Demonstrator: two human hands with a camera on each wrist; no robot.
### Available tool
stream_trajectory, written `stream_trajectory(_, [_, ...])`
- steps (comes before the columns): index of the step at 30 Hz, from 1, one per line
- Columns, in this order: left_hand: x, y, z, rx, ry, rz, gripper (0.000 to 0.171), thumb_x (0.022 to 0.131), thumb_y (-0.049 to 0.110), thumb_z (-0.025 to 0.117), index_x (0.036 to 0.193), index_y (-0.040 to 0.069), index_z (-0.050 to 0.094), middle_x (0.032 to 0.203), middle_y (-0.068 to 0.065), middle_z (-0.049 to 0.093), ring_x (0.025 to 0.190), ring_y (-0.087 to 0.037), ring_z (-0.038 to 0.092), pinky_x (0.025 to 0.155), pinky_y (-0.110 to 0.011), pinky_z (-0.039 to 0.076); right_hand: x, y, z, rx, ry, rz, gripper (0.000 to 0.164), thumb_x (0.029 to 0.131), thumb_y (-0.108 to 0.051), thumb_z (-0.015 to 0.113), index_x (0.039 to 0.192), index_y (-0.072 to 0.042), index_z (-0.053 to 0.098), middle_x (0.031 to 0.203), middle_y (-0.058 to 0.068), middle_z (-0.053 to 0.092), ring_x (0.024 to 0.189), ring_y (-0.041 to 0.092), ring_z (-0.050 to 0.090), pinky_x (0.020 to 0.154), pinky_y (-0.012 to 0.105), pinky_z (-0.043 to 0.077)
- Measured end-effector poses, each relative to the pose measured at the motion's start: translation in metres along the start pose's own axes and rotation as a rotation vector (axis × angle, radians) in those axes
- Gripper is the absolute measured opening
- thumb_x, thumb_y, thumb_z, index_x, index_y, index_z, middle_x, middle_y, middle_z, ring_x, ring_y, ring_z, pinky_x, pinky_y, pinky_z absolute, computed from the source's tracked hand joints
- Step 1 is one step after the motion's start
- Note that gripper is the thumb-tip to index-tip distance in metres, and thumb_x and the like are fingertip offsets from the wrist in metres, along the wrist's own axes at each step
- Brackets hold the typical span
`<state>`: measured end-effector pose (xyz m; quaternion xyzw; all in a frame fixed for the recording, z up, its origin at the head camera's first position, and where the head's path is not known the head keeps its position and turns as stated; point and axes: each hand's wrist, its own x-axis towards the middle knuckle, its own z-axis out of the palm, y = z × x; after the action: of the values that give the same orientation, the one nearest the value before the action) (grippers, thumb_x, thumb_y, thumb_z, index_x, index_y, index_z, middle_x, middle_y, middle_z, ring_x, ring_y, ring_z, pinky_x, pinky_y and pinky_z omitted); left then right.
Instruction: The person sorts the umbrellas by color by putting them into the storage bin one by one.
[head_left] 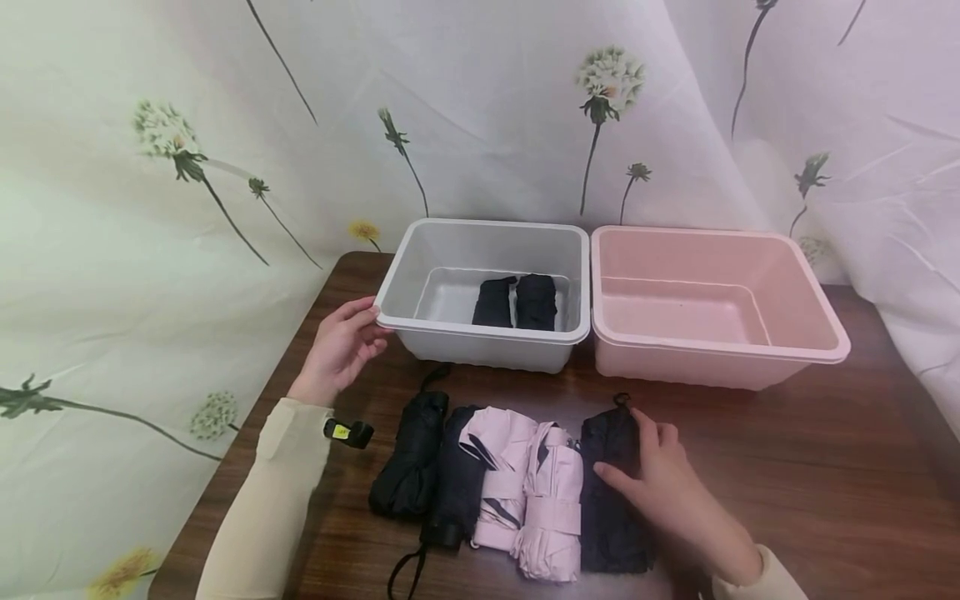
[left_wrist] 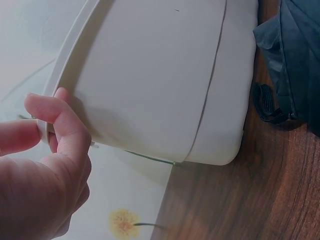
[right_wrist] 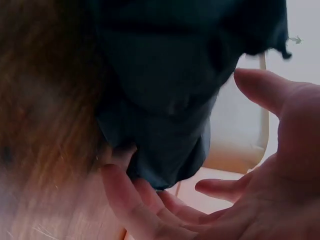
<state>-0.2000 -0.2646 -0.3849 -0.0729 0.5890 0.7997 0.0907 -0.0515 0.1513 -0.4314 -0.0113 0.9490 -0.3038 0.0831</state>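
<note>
My left hand [head_left: 341, 346] pinches the left front corner of the grey bin [head_left: 480, 348] by its rim, as the left wrist view also shows. Inside that bin lie two folded black umbrellas, a left one [head_left: 493, 304] and a right one [head_left: 536, 302]. At the right end of a row on the table is a folded dark umbrella [head_left: 611, 500] with a small loop at its top. My right hand [head_left: 671, 483] is over its right side, thumb across it and fingers along its far edge. In the right wrist view the fingers [right_wrist: 150, 207] are spread loosely beside the dark fabric.
Left of that umbrella lie two pale pink folded umbrellas [head_left: 551, 508], a dark one [head_left: 459, 475] with a wrist strap and a black one [head_left: 411, 458]. A pink bin [head_left: 705, 362] stands against the grey bin's right side. Behind the brown table [head_left: 840, 467] hangs a flowered cloth.
</note>
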Motion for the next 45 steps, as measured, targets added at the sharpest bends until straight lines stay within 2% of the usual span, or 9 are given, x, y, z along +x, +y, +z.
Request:
stream_trajectory(7, [0.000,0.000,-0.001,-0.020,-0.001,-0.005,0.032,0.096,0.016,0.060,0.125,0.010,0.047,0.104,-0.005,0.062,0.076,-0.012,0.065,0.064,-0.021,0.054,-0.007,-0.005,0.012,-0.055,-0.009,-0.011,0.103,0.078,-0.055,0.073,0.145,0.007,0.025,0.121,0.041,0.039,0.108,0.053,0.052,0.091,0.061,0.045])
stream_trajectory(13, [-0.002,0.000,-0.001,-0.015,0.004,-0.017,0.031,0.097,0.016,0.058,0.125,0.010,0.047,0.106,-0.005,0.061,0.076,-0.012,0.064,0.066,-0.022,0.054,-0.009,-0.007,0.016,-0.046,-0.022,0.024,0.103,0.077,-0.050,0.076,0.146,0.005,0.023,0.124,0.039,0.037,0.105,0.049,0.056,0.089,0.057,0.048])
stream_trajectory(20, [-0.004,0.001,-0.002,-0.017,-0.013,-0.014,0.034,0.098,0.016,0.057,0.129,0.010,0.046,0.111,-0.005,0.060,0.079,-0.012,0.064,0.069,-0.022,0.054,-0.004,-0.006,0.011,-0.052,-0.070,0.038,0.102,0.072,-0.040,0.079,0.148,0.000,0.024,0.130,0.035,0.036,0.099,0.041,0.060,0.082,0.053,0.052])
stream_trajectory(24, [-0.004,0.002,0.000,-0.021,-0.017,-0.011,0.033,0.098,0.015,0.056,0.128,0.009,0.045,0.110,-0.005,0.060,0.077,-0.012,0.064,0.068,-0.022,0.054,-0.002,-0.003,0.005,-0.097,-0.045,0.013,0.099,0.070,-0.037,0.078,0.146,0.002,0.028,0.130,0.035,0.037,0.102,0.044,0.059,0.082,0.054,0.051])
stream_trajectory(28, [-0.004,0.003,0.001,-0.033,-0.025,-0.012,0.033,0.098,0.014,0.056,0.128,0.008,0.045,0.107,-0.005,0.061,0.076,-0.012,0.064,0.067,-0.022,0.054,-0.005,-0.002,-0.002,-0.194,-0.080,0.046,0.096,0.075,-0.046,0.074,0.145,0.002,0.030,0.128,0.038,0.042,0.104,0.048,0.058,0.078,0.057,0.051])
stream_trajectory(31, [-0.003,0.003,0.001,-0.036,-0.028,-0.010,0.033,0.098,0.014,0.057,0.128,0.009,0.045,0.107,-0.005,0.062,0.076,-0.012,0.064,0.068,-0.022,0.054,-0.007,-0.003,-0.003,-0.267,-0.126,0.064,0.095,0.080,-0.053,0.069,0.146,0.002,0.029,0.126,0.038,0.047,0.097,0.047,0.062,0.071,0.057,0.051])
stream_trajectory(35, [-0.003,0.004,0.001,-0.036,-0.029,-0.011,0.033,0.098,0.014,0.057,0.128,0.009,0.045,0.106,-0.005,0.061,0.077,-0.012,0.064,0.068,-0.022,0.054,-0.010,-0.004,-0.001,-0.299,-0.141,0.049,0.097,0.082,-0.059,0.065,0.148,0.002,0.027,0.124,0.038,0.050,0.086,0.042,0.065,0.063,0.054,0.051])
stream_trajectory(40, [-0.004,0.005,0.002,-0.028,-0.021,-0.016,0.033,0.098,0.015,0.057,0.128,0.009,0.045,0.108,-0.005,0.061,0.077,-0.012,0.064,0.069,-0.022,0.054,-0.011,-0.006,0.002,-0.287,-0.150,0.054,0.116,0.070,-0.068,0.072,0.149,0.001,0.023,0.122,0.037,0.048,0.081,0.038,0.065,0.060,0.050,0.051])
stream_trajectory(45, [-0.004,0.004,0.003,-0.018,-0.013,-0.021,0.033,0.097,0.016,0.057,0.128,0.010,0.045,0.110,-0.005,0.059,0.078,-0.012,0.064,0.069,-0.022,0.054,-0.011,-0.006,0.004,-0.279,-0.161,0.077,0.124,0.060,-0.062,0.080,0.150,0.001,0.022,0.120,0.036,0.048,0.073,0.032,0.062,0.056,0.044,0.048])
